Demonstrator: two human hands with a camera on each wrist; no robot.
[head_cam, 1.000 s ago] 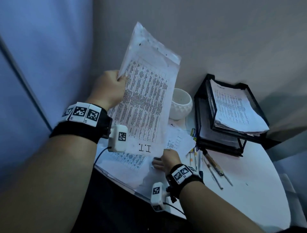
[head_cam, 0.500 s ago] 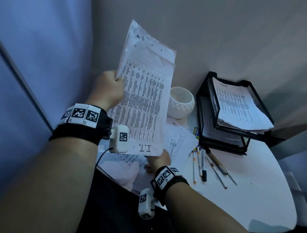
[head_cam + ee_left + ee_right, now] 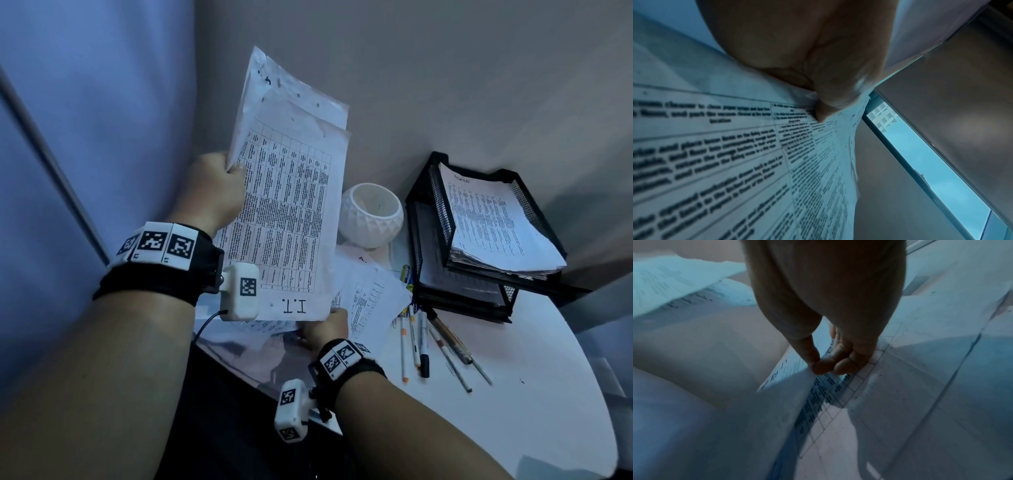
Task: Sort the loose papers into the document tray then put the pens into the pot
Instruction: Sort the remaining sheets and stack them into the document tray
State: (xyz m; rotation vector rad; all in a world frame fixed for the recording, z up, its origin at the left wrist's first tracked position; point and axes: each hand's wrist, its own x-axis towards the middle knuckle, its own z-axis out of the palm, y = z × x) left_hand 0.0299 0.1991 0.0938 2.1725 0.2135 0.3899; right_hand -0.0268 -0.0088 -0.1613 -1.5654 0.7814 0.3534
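White sheaf of papers point(image 3: 291, 205) upright (printed tables) | left hand point(image 3: 212, 192) grips its edge | right hand point(image 3: 830, 344) pinches a loose sheet point(image 3: 777, 402) on the table point(image 3: 513, 394)

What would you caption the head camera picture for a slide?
Left hand holds up a sheaf of papers while pens wait beside the pot.

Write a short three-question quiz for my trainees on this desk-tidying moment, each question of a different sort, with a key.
1. True or false: the white pot already holds pens.
2. What does the left hand grip? A) a pen B) the held sheets C) the document tray
3. Fill in: the right hand pinches a ____ from the loose papers on the table.

Key: 1 false, the pens lie on the table; 2 B; 3 sheet.
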